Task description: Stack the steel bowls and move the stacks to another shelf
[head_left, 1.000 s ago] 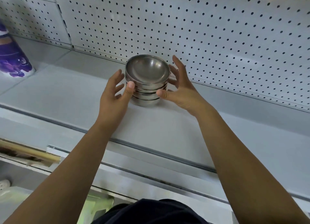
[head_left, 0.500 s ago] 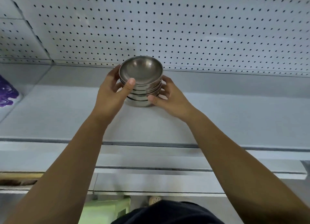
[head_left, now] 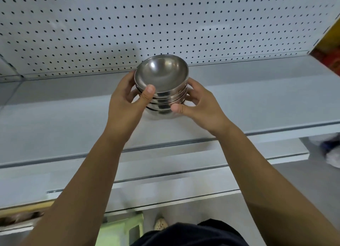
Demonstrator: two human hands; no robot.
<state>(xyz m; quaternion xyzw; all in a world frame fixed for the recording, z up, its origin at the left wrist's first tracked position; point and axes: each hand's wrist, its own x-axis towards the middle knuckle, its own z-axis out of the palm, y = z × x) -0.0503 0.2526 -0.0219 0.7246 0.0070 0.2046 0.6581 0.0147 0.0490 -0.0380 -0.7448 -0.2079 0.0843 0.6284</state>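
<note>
While both hands clasp it, the stack of steel bowls (head_left: 161,96) is held at the middle of a grey shelf (head_left: 55,128).

Left hand (head_left: 127,106) curls round the stack's left side, thumb pressed on the near rim of the top bowl. Right hand (head_left: 200,104) curls round the right side, thumb against the lower bowls. The bowls are nested, open side up; whether the lowest touches the shelf cannot be told. Just behind rises a white perforated back panel (head_left: 165,25). Lower shelves (head_left: 165,164) step out beneath the forearms. Below show a pale green object (head_left: 117,229), a light shoe (head_left: 161,223) and a dark garment (head_left: 187,234). Blurred yellow-and-red goods (head_left: 331,43) lie beyond the panel's right end.
</note>
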